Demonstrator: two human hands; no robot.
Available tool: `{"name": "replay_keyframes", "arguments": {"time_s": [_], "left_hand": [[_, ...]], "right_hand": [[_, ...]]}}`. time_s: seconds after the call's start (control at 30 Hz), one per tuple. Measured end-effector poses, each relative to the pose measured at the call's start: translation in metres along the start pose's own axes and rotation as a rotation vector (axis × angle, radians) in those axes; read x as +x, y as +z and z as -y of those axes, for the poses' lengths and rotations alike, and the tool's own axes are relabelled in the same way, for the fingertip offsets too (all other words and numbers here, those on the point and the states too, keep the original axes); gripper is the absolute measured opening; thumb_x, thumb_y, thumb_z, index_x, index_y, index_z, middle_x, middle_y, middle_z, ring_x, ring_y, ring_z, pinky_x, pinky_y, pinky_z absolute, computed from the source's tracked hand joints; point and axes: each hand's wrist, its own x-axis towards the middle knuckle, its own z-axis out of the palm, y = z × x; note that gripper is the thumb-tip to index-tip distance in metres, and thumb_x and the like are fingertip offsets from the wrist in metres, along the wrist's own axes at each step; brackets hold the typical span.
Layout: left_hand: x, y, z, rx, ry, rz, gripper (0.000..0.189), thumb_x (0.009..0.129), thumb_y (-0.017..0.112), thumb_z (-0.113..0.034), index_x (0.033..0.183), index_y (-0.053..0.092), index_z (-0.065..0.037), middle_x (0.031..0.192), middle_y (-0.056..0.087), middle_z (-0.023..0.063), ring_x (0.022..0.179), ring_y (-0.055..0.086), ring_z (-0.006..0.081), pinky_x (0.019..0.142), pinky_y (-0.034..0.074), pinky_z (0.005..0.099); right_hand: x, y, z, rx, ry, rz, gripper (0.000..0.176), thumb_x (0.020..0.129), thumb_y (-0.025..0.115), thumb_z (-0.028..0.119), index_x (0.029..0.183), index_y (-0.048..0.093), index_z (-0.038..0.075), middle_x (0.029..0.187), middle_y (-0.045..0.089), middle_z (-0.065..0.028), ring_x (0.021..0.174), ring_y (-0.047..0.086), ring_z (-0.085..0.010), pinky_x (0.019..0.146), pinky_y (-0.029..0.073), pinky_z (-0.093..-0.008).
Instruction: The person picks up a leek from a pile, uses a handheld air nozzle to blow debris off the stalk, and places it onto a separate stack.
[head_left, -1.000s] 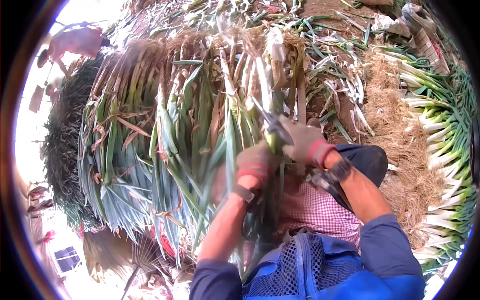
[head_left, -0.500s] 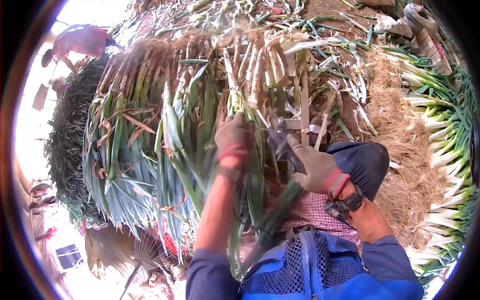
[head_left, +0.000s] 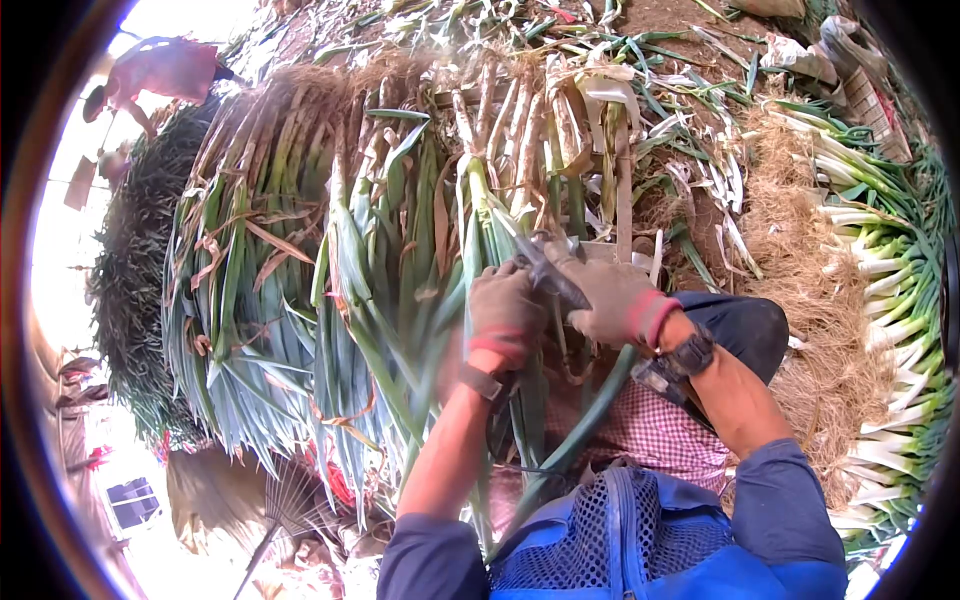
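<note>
My left hand (head_left: 506, 315), in a brown glove with a pink cuff, is closed around the green leaves of a long green onion (head_left: 476, 185). Its stalk points away from me, among other upright-laid onions with brown roots. My right hand (head_left: 618, 300), gloved alike, grips a dark hand tool (head_left: 552, 275) with a narrow tip. The tip lies against or very near the onion leaves, just beside my left fingers; exact contact is hidden. A loose green leaf (head_left: 580, 430) hangs down beneath my right hand toward my lap.
A thick row of unpeeled green onions (head_left: 260, 220) spreads to the left. Cleaned white-stemmed onions (head_left: 890, 290) line the right side, their roots (head_left: 785, 220) toward me. Leaf scraps (head_left: 690, 130) litter the soil ahead. Another person (head_left: 160, 75) is at the upper left.
My left hand has moved right and lower along the leaves. My right hand and the tool have shifted slightly up, bringing both hands close together.
</note>
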Motion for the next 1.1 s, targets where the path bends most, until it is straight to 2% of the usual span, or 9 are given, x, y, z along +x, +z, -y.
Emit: {"name": "replay_keyframes", "arguments": {"time_s": [0.07, 0.2, 0.23, 0.33, 0.53, 0.6, 0.67, 0.83, 1.1], "left_hand": [[0.011, -0.001, 0.006, -0.145, -0.127, -0.042, 0.017, 0.089, 0.076, -0.023, 0.101, 0.082, -0.013, 0.106, 0.078, 0.011, 0.094, 0.071, 0.0417, 0.087, 0.057, 0.0486], [0.032, -0.005, 0.016, -0.562, -0.557, -0.054, 0.018, 0.099, 0.071, -0.014, 0.109, 0.08, -0.004, 0.105, 0.081, 0.01, 0.088, 0.076, 0.0228, 0.082, 0.059, 0.037], [0.04, 0.004, 0.03, -0.61, -0.549, -0.171, 0.021, 0.102, 0.069, -0.011, 0.117, 0.077, 0.002, 0.107, 0.08, 0.0107, 0.086, 0.073, 0.0151, 0.082, 0.058, 0.033], [0.057, 0.02, 0.07, -0.684, -0.658, -0.266, 0.033, 0.098, 0.077, -0.015, 0.126, 0.072, 0.002, 0.109, 0.081, 0.0151, 0.085, 0.075, 0.0199, 0.08, 0.06, 0.0369], [0.099, -0.021, 0.079, -0.191, -0.702, 0.142, 0.053, 0.086, 0.09, -0.036, 0.122, 0.073, -0.001, 0.108, 0.08, 0.0211, 0.093, 0.077, 0.0325, 0.085, 0.06, 0.042], [0.107, -0.034, 0.07, -0.06, -0.705, 0.175, 0.065, 0.079, 0.094, -0.045, 0.126, 0.074, -0.004, 0.111, 0.08, 0.0222, 0.101, 0.077, 0.038, 0.091, 0.059, 0.0444], [0.112, -0.028, 0.08, 0.104, -0.517, 0.111, 0.075, 0.073, 0.096, -0.05, 0.13, 0.074, -0.005, 0.115, 0.08, 0.022, 0.104, 0.076, 0.041, 0.093, 0.059, 0.047], [0.126, -0.025, 0.093, -0.41, -0.628, 0.32, 0.067, 0.074, 0.096, -0.028, 0.129, 0.073, 0.002, 0.11, 0.081, 0.0149, 0.096, 0.078, 0.0242, 0.089, 0.06, 0.0356], [0.122, -0.014, 0.104, -0.62, -0.643, 0.294, 0.052, 0.076, 0.092, -0.015, 0.122, 0.076, 0.0, 0.099, 0.081, 0.0132, 0.086, 0.077, 0.0215, 0.079, 0.061, 0.0379]], "right_hand": [[0.018, -0.007, 0.0, 0.015, 0.0, -0.037, 0.097, 0.087, 0.071, 0.027, 0.174, 0.029, 0.016, 0.128, 0.073, -0.0249, 0.119, 0.071, -0.0443, 0.105, 0.056, -0.0527], [0.04, -0.029, 0.009, -0.09, 0.025, -0.005, 0.097, 0.086, 0.07, 0.024, 0.174, 0.03, 0.017, 0.122, 0.075, -0.0239, 0.112, 0.074, -0.0429, 0.101, 0.058, -0.0515], [0.042, -0.032, 0.011, -0.071, 0.045, 0.044, 0.097, 0.086, 0.07, 0.024, 0.174, 0.029, 0.017, 0.122, 0.076, -0.0241, 0.112, 0.074, -0.0428, 0.101, 0.058, -0.0515], [0.035, -0.02, 0.007, -0.015, 0.002, 0.065, 0.098, 0.087, 0.07, 0.024, 0.174, 0.027, 0.017, 0.121, 0.075, -0.025, 0.112, 0.074, -0.0424, 0.102, 0.058, -0.0515], [0.054, -0.031, 0.02, -0.114, 0.069, 0.123, 0.097, 0.089, 0.071, 0.028, 0.175, 0.027, 0.017, 0.126, 0.072, -0.0235, 0.113, 0.074, -0.0398, 0.1, 0.058, -0.0524], [0.082, -0.027, 0.012, -0.116, 0.033, 0.061, 0.093, 0.091, 0.068, 0.026, 0.174, 0.028, 0.016, 0.12, 0.074, -0.0228, 0.108, 0.075, -0.0401, 0.095, 0.06, -0.0522], [0.113, -0.036, 0.018, -0.115, 0.077, 0.057, 0.09, 0.092, 0.066, 0.023, 0.174, 0.029, 0.015, 0.113, 0.076, -0.0209, 0.103, 0.077, -0.0398, 0.092, 0.061, -0.052], [0.18, -0.055, 0.018, -0.089, 0.149, 0.029, 0.094, 0.087, 0.064, 0.015, 0.174, 0.03, 0.015, 0.109, 0.077, -0.0192, 0.104, 0.077, -0.0348, 0.092, 0.06, -0.0475], [0.253, -0.052, 0.0, -0.061, 0.128, -0.122, 0.085, 0.086, 0.065, 0.017, 0.168, 0.041, 0.016, 0.122, 0.076, -0.0236, 0.115, 0.074, -0.0397, 0.1, 0.057, -0.0513]]}}
